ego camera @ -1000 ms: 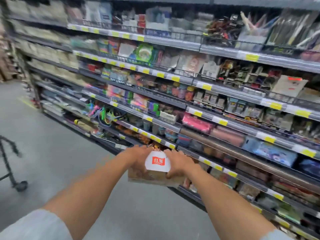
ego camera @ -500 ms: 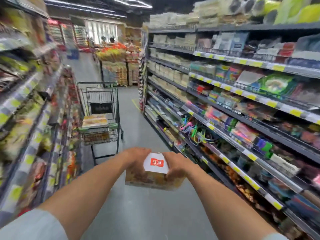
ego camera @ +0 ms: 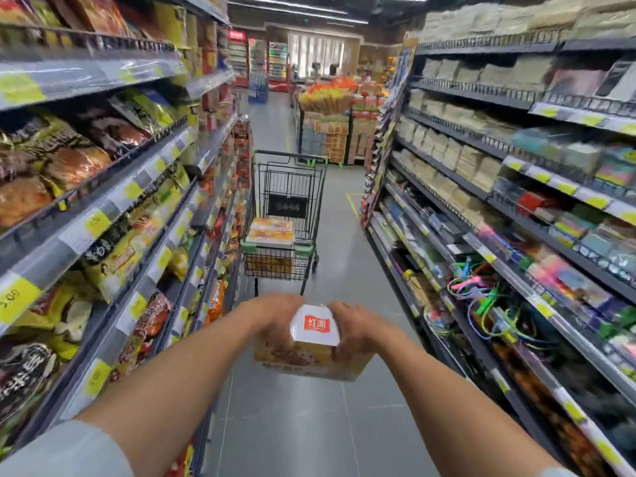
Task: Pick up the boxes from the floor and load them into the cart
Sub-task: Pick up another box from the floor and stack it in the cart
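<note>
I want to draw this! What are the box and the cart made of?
Box: looks like glossy printed cardboard, with flat faces and folded edges. Cart: seems to be dark metal wire, shown by its see-through grid, with green corners that are probably plastic.

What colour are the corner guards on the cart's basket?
Green, seen in the head view on the cart, whose wire frame is black.

Boxes (ego camera: 272, 232) in cart (ego camera: 288, 187) ahead

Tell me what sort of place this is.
Most likely a supermarket aisle: stocked shelves with yellow price tags line both sides, a wire shopping cart stands ahead, and drink coolers stand at the far end.
</note>
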A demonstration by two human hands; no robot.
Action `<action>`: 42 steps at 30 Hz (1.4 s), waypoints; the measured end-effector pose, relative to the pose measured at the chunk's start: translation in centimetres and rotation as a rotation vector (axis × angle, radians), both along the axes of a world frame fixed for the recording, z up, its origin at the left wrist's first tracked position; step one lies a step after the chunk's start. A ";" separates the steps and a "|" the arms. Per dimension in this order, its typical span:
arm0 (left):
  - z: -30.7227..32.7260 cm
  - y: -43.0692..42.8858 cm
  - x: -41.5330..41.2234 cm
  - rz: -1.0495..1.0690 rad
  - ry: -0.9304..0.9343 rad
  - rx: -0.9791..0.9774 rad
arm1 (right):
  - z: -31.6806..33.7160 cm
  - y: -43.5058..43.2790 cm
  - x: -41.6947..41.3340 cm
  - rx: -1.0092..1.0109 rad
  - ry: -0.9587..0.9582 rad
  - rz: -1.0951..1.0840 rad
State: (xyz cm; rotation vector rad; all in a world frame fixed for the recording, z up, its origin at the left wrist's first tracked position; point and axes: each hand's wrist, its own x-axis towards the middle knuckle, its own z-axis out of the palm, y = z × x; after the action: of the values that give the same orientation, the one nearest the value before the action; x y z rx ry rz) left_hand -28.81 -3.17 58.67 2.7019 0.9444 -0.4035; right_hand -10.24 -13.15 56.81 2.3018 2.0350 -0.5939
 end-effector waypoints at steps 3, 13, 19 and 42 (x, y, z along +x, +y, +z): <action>0.0 3.5 2.3 0.041 -0.009 -0.007 | -0.3 4.4 2.8 0.010 -0.006 0.048; 0.3 15.0 11.3 0.191 -0.013 0.031 | 0.5 19.1 13.2 0.032 -0.086 0.207; -0.5 21.5 12.7 0.278 -0.007 -0.002 | -0.1 26.8 14.8 0.009 -0.096 0.272; -4.0 57.5 12.6 0.222 0.012 -0.058 | -3.1 61.8 15.2 -0.042 -0.125 0.288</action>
State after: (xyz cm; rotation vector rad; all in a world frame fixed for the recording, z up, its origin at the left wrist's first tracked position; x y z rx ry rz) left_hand -16.22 54.33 54.70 2.5107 1.2006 -0.3957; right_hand 4.97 48.68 53.70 1.9182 2.2106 -0.4593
